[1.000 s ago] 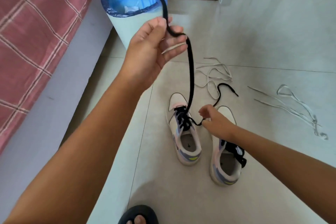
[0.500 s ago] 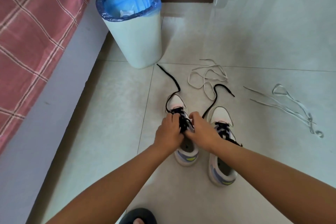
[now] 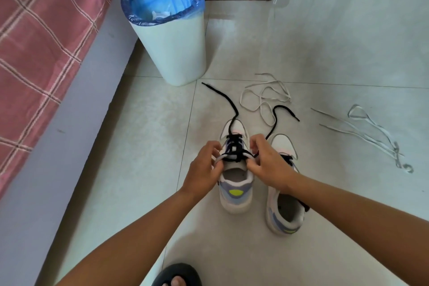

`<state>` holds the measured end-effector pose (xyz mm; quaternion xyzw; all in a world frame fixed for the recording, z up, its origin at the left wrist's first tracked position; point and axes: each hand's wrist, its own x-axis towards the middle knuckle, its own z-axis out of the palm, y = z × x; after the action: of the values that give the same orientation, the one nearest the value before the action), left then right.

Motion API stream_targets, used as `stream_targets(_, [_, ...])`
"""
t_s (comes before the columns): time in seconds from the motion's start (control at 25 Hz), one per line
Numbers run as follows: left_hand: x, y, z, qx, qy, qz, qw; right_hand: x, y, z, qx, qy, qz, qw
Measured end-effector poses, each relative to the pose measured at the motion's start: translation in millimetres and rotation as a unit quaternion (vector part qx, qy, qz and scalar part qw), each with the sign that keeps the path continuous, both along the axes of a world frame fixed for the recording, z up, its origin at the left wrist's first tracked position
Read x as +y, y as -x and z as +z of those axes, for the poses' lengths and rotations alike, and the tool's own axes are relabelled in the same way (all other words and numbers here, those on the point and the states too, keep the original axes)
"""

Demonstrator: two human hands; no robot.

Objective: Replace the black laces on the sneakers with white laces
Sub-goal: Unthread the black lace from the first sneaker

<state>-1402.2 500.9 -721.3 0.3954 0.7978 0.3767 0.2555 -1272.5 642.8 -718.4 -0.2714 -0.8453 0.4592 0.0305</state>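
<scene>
A lined bin (image 3: 170,37) stands far left beside the bed (image 3: 41,37). Over the left sneaker (image 3: 235,183), the left hand (image 3: 204,170) and right hand (image 3: 270,165) each pinch the black lace (image 3: 233,147) at the top eyelets, apparently to work it loose; its freed ends trail away across the tiles. The right sneaker (image 3: 284,211) waits, laced black. Two white laces (image 3: 267,95) (image 3: 371,130) lie beyond, within reach for relacing.

Open tile floor (image 3: 336,37) lies right of the sneakers; a lined wastebasket (image 3: 173,49) and bed edge (image 3: 76,123) crowd the left.
</scene>
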Motion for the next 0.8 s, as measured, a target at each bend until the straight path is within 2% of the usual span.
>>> stream_targets(0.12, [1, -3, -5, 0.055, -0.015, -0.058, 0.997, -7, -1, 3, -0.005, -0.095, 0.057, 0.994])
stream_targets(0.24, [10, -13, -1, 0.048, 0.096, -0.046, 0.993, -15, 2, 1, -0.062, -0.195, 0.072, 0.976])
stream_targets(0.32, [19, -19, 2, 0.028, 0.130, -0.025, 0.991, -22, 1, 1, -0.068, -0.254, 0.074, 0.962])
stream_targets(0.4, [23, -18, 3, -0.047, 0.107, -0.003, 0.993, -25, 0, 0, -0.072, -0.255, 0.068, 0.962])
stream_targets(0.44, [23, -15, 5, -0.142, 0.091, 0.019, 0.985, -25, 0, -1, -0.081, -0.237, 0.051, 0.967])
stream_targets(0.48, [24, -13, 10, -0.264, 0.067, 0.052, 0.961, -24, 1, -2, -0.084, -0.213, 0.027, 0.973])
stream_targets(0.52, [23, -11, 15, -0.384, 0.034, 0.091, 0.918, -23, 1, -4, -0.081, -0.192, 0.004, 0.978])
stream_targets(0.6, [24, -1, 26, -0.529, -0.035, 0.198, 0.824, -22, 2, -8, -0.084, -0.159, -0.042, 0.983])
stream_targets(0.68, [25, 17, 35, -0.598, -0.110, 0.275, 0.745, -23, -2, -12, -0.094, -0.108, -0.084, 0.986])
stream_targets(0.72, [24, 29, 39, -0.610, -0.149, 0.296, 0.720, -23, -5, -12, -0.093, -0.074, -0.093, 0.989])
stream_targets(0.8, [18, 53, 45, -0.605, -0.208, 0.319, 0.699, -19, -7, -4, -0.080, 0.017, -0.102, 0.991])
